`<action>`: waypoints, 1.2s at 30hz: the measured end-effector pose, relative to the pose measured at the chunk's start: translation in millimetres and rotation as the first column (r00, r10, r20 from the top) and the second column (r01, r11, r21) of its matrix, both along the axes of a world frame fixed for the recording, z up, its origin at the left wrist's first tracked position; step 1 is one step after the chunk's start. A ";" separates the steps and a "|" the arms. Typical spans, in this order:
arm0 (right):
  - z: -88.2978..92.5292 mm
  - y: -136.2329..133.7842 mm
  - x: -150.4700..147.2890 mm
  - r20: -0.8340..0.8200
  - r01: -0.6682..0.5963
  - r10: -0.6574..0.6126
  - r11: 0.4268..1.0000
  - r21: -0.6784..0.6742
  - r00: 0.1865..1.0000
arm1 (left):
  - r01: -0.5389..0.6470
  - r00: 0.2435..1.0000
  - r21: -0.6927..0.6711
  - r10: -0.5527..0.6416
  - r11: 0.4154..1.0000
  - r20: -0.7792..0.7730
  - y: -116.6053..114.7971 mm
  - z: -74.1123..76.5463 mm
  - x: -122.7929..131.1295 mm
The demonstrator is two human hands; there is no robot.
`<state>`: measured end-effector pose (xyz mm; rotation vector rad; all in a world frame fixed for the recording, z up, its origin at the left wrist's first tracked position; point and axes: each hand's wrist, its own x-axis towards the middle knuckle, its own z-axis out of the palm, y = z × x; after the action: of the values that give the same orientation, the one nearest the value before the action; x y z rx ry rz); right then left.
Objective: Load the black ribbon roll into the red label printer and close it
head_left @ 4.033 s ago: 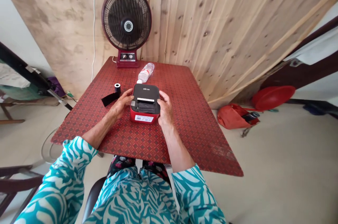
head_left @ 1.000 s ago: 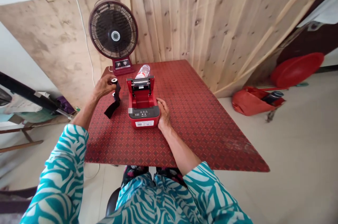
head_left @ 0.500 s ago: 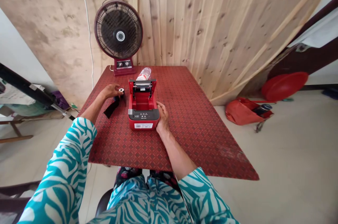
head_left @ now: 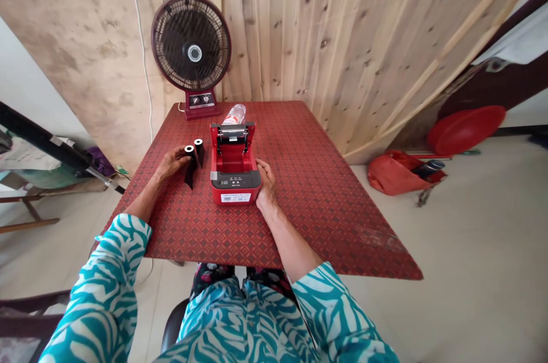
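A red and black label printer [head_left: 235,194] stands on the table with its lid [head_left: 232,132] raised and its red inside showing. My right hand [head_left: 266,185] grips the printer's right side, fingers along its wall. Left of the printer, my left hand [head_left: 173,162] has its fingers closed on a black ribbon roll [head_left: 189,158] with a white core. A second black ribbon roll [head_left: 198,149] stands upright just behind and to the right of it. Loose black ribbon hangs between and below the two rolls.
A clear plastic bottle [head_left: 236,113] lies behind the printer. At the table's back left stands a dark red fan [head_left: 194,53]. The table [head_left: 317,214] has a red patterned cover. A wooden wall rises behind; a red bag [head_left: 391,173] sits on the floor to the right.
My left hand has shifted a little left and nearer, with one ribbon roll in it. Two white cores now show instead of one. My right hand stays on the printer.
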<state>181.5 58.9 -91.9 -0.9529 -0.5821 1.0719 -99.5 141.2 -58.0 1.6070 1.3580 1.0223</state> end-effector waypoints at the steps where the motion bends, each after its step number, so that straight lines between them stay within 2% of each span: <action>1: 0.3 0.0 0.0 0.001 0.000 0.000 1.000 0.001 1.000 | -0.016 1.000 0.013 0.016 1.000 0.012 -0.5 -0.8 -0.9; 3: 1.2 -0.1 -0.2 0.005 0.005 -0.005 1.000 -0.002 1.000 | -0.015 0.999 0.034 0.014 0.999 0.051 -5.0 2.6 -5.0; 5: 2.2 0.1 -0.6 0.001 0.002 -0.002 1.000 -0.007 1.000 | 0.024 0.993 0.049 -0.029 0.998 0.111 -14.1 13.1 -8.0; 8: 2.5 0.8 -1.3 -0.011 -0.005 0.005 1.000 0.004 1.000 | 0.104 0.972 0.054 -0.113 0.993 0.205 -31.9 37.9 0.0; 11: 0.2 2.5 -1.3 0.012 0.002 -0.002 1.000 0.028 1.000 | 0.148 0.957 0.101 -0.168 0.984 0.235 -46.9 62.7 24.6; 13: -2.5 4.3 -0.8 0.046 0.001 -0.003 0.999 0.039 0.999 | 0.200 0.963 0.145 -0.222 0.969 0.154 -53.2 74.8 44.4; 16: -6.7 7.2 0.2 0.108 -0.003 -0.003 0.998 0.056 0.994 | 0.274 0.961 0.202 -0.259 0.940 -0.099 -57.9 86.0 70.2; 20: -8.3 9.1 0.0 0.153 -0.003 -0.008 0.997 0.074 0.988 | 0.331 0.888 0.227 -0.221 0.916 -0.402 -58.1 94.4 93.9; 24: -3.6 7.1 -1.4 0.143 -0.001 -0.008 0.998 0.066 0.990 | 0.389 0.781 0.181 -0.219 0.903 -0.584 -52.3 99.1 110.3; 32: 6.7 3.8 -2.4 0.101 -0.004 0.001 0.999 0.034 0.995 | 0.452 0.566 0.165 -0.139 0.876 -0.813 -31.4 89.8 124.0; 36: 5.7 4.2 -1.2 0.105 -0.014 0.010 0.999 0.044 0.994 | 0.463 0.439 0.040 -0.189 0.885 -0.879 -20.7 87.5 135.1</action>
<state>180.3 63.0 -86.2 -0.9720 -0.6964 1.0199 35.6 120.5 29.5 2.6913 1.3982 0.0704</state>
